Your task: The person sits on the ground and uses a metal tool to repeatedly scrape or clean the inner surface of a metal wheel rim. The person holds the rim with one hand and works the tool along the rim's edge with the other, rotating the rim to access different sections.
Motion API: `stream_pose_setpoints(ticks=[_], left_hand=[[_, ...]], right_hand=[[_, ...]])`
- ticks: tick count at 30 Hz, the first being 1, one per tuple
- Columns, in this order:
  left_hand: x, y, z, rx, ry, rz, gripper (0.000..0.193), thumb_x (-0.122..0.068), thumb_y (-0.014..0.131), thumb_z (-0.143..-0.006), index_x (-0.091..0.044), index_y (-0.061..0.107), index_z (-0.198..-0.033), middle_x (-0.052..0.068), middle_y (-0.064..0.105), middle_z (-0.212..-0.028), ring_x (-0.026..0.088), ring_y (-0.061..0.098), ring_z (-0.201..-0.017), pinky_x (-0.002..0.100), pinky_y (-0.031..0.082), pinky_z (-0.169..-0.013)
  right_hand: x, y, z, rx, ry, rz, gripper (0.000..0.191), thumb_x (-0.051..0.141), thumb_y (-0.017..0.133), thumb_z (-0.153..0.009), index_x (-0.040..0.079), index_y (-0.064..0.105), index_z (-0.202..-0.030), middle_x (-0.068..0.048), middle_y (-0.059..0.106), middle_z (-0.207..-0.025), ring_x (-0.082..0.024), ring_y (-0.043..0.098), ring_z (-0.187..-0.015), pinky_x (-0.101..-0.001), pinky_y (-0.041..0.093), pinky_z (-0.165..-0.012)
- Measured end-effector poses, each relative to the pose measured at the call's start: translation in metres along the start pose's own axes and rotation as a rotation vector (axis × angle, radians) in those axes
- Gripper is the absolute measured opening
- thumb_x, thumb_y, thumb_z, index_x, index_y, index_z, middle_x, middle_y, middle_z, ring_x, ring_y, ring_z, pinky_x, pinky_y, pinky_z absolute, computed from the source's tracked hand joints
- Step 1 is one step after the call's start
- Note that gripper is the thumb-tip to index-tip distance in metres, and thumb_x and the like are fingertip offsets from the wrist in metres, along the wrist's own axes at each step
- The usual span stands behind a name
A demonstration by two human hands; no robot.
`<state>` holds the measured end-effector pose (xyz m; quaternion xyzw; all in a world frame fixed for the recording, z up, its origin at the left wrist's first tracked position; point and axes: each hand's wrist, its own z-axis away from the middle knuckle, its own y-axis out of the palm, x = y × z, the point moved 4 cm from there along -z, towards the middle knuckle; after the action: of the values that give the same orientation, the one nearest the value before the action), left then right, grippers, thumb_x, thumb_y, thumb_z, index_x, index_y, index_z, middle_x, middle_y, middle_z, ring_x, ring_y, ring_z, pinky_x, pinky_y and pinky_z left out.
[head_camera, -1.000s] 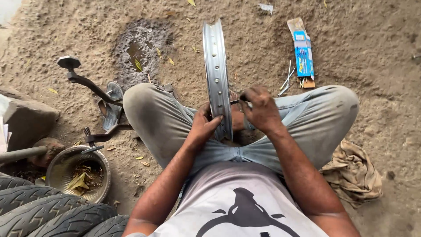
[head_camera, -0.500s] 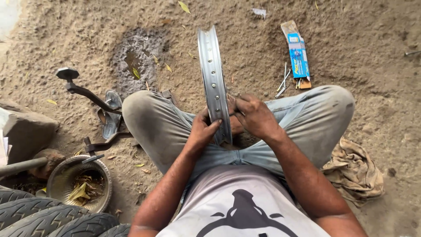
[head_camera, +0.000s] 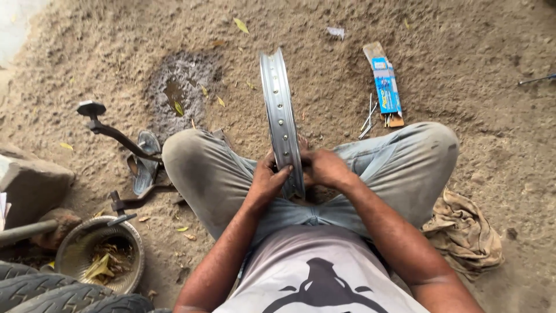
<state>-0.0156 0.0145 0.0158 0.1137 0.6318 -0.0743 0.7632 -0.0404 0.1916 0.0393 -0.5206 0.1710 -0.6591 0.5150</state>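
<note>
Bare steel wheel rim (head_camera: pixel 280 116) stands on edge between the knees, steadied upright for work: left hand (head_camera: pixel 267 181) fingers closed round its near part, right hand (head_camera: pixel 324 168) clasping opposite.

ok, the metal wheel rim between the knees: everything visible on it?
The silver metal wheel rim stands upright on edge, seen edge-on, between the seated person's knees on sandy ground. Its channelled outer face shows a row of small spoke holes. No spokes or hub show. The left hand and right hand grip its near, lower part.
</note>
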Motion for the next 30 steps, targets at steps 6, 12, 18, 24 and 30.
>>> stream_pose_setpoints(ticks=[6, 12, 18, 24, 30], left_hand=[[0.008, 0.000, -0.003, 0.021, -0.012, 0.057, 0.030, -0.003, 0.068, -0.091, 0.002, 0.068, -0.120, 0.011, 0.075, -0.105, 0.017, 0.071, -0.098, 0.033, 0.059, -0.088], [0.020, 0.000, 0.005, -0.015, -0.051, -0.030, 0.028, -0.004, 0.071, -0.091, 0.002, 0.069, -0.118, 0.010, 0.076, -0.104, 0.015, 0.071, -0.095, 0.032, 0.059, -0.086], [0.012, -0.002, 0.002, 0.031, -0.022, 0.023, 0.029, -0.004, 0.069, -0.092, 0.000, 0.068, -0.121, 0.009, 0.076, -0.105, 0.016, 0.071, -0.094, 0.032, 0.059, -0.085], [0.006, -0.003, -0.007, -0.061, 0.013, -0.063, 0.038, -0.005, 0.070, -0.087, 0.000, 0.062, -0.124, 0.009, 0.075, -0.103, 0.016, 0.071, -0.093, 0.032, 0.059, -0.081], [0.033, -0.002, -0.013, 0.052, -0.236, 0.022, 0.032, -0.026, 0.067, -0.096, 0.003, 0.072, -0.110, 0.008, 0.073, -0.088, 0.016, 0.064, -0.075, 0.031, 0.049, -0.065]], right_hand=[[0.032, -0.073, 0.018, -0.231, -0.240, 0.201, 0.018, 0.028, 0.075, -0.085, 0.012, 0.075, -0.095, -0.004, 0.069, -0.098, -0.023, 0.065, -0.102, -0.0432, 0.047, -0.097], [0.021, -0.048, 0.014, -0.132, -0.168, 0.293, 0.022, 0.025, 0.076, -0.086, 0.011, 0.075, -0.102, -0.009, 0.071, -0.095, -0.028, 0.067, -0.095, -0.0470, 0.048, -0.094], [-0.012, 0.009, 0.002, -0.002, -0.081, -0.146, 0.030, 0.024, 0.074, -0.083, 0.020, 0.076, -0.113, -0.009, 0.078, -0.103, -0.029, 0.074, -0.093, -0.0427, 0.057, -0.088], [-0.019, 0.025, 0.009, -0.181, -0.167, -0.251, 0.028, 0.023, 0.075, -0.085, 0.016, 0.073, -0.113, -0.013, 0.078, -0.103, -0.032, 0.074, -0.095, -0.0427, 0.058, -0.085], [-0.060, 0.008, 0.019, -0.331, 0.051, -0.279, 0.030, 0.027, 0.078, -0.084, 0.008, 0.072, -0.108, -0.013, 0.077, -0.097, -0.032, 0.074, -0.088, -0.0433, 0.058, -0.080]])
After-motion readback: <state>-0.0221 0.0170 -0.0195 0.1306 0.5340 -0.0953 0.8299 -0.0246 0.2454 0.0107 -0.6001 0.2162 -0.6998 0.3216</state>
